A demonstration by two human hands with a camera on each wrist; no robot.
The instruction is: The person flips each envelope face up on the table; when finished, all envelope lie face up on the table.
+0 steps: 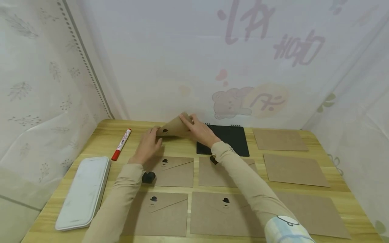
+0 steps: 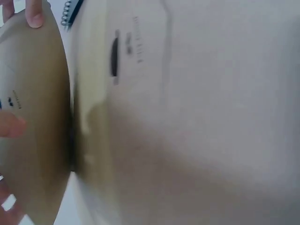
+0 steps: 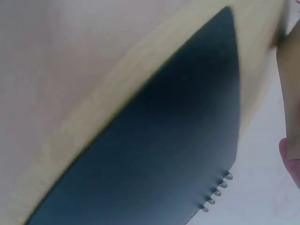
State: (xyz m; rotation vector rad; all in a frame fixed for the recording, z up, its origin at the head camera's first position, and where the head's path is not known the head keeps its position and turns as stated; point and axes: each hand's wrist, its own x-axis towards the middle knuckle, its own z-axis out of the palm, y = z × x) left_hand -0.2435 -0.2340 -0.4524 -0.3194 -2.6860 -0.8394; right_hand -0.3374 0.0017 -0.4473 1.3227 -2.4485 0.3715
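Observation:
At the back of the table, a kraft-paper envelope (image 1: 175, 126) with a small black hat print is raised and tilted, its right end higher. My left hand (image 1: 147, 145) grips its left end, the thumb on the printed face in the left wrist view. My right hand (image 1: 202, 131) pinches the upper right corner; the left wrist view shows its fingertip (image 2: 34, 18) on the paper. Beneath the right wrist lies a black spiral notebook (image 1: 232, 138). Only a strip of the raised envelope (image 3: 291, 84) enters the right wrist view.
Matching envelopes lie flat in rows: one (image 1: 179, 173) near the left wrist, others (image 1: 168, 217) in front, several plain-faced ones (image 1: 281, 140) along the right. A red-and-white marker (image 1: 122, 143) and a pale oblong case (image 1: 83, 192) are at left. Printed curtains (image 1: 170, 67) surround the table.

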